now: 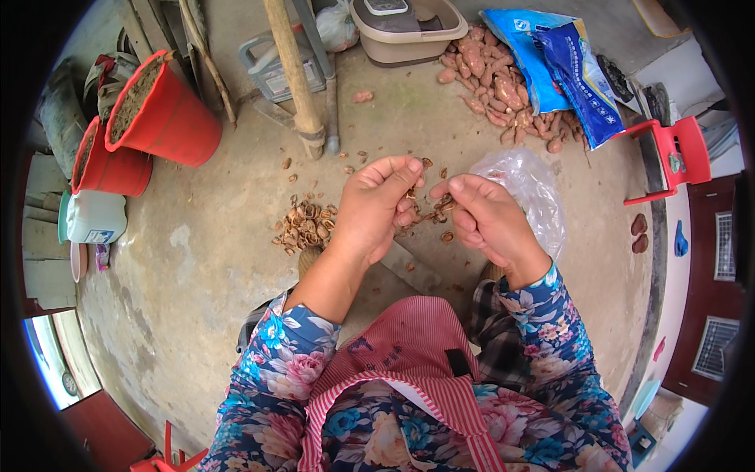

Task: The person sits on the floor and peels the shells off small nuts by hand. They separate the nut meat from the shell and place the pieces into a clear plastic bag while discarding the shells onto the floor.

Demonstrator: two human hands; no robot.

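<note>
My left hand (374, 203) is raised over the floor, its thumb and forefinger pinching a small brown piece of nut (426, 163). Beside it, my right hand (488, 217) holds a broken brown nut shell (446, 204) at its fingertips. The two hands are apart, fingertips turned towards each other. Below and left of my left hand lies a heap of cracked nut shells (304, 225), walnut-like in look. More brown fragments (447, 236) are scattered under the hands, partly hidden by them. A clear plastic bag (534, 189) lies behind my right hand.
Sweet potatoes (495, 82) are piled at the upper right beside blue printed sacks (581, 76). A wooden pole (295, 76) stands ahead, near a grey jug (280, 71) and a beige plastic tub (410, 35). Red buckets (177, 115) stand left; a red chair (678, 153) stands right.
</note>
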